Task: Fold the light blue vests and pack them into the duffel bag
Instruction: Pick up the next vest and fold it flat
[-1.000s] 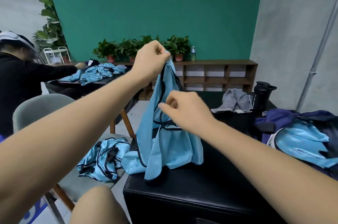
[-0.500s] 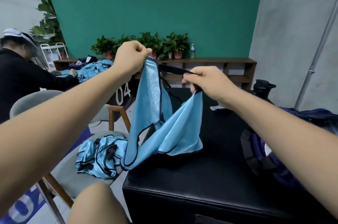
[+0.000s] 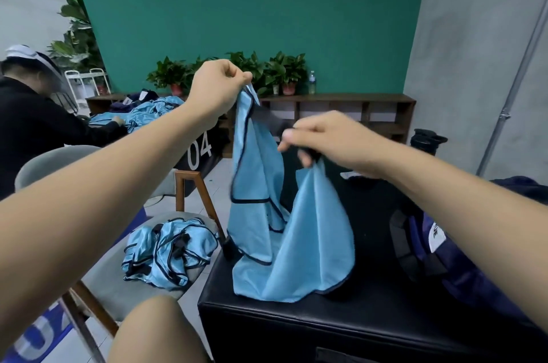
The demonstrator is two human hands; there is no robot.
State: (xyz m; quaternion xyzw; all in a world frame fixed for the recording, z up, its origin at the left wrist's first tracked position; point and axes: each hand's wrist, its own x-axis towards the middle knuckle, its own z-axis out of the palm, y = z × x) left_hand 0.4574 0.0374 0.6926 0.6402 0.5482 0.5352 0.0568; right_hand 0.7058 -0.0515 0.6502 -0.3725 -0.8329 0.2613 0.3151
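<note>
Blue spare vests (image 3: 170, 256) heaped on chair (image 3: 112, 288), lower left. Left hand (image 3: 218, 87), centre, pinches top strap of hanging vest (image 3: 299, 232). Right hand (image 3: 329, 140), lower and further right, curls round its other shoulder. Hem rests on black table (image 3: 355, 318). Duffel bag (image 3: 450, 259) at right edge.

A black padded bench (image 3: 296, 327) filled the foreground, with a grey chair (image 3: 109, 285) on wooden legs just beside its left edge. A black flask (image 3: 427, 141) stood at the bench's far right. Against the green wall (image 3: 237, 6), potted plants (image 3: 284, 72) and a clear bottle (image 3: 311, 83) lined the top of a wooden shelf unit (image 3: 355, 107). At the left, a person in black (image 3: 29, 131) leaned over a table marked "04" (image 3: 201, 149). Behind that person stood a tall leafy plant (image 3: 74, 33) and a white wire rack (image 3: 86, 84). A metal pipe (image 3: 516, 89) ran up the grey wall on the right.
</note>
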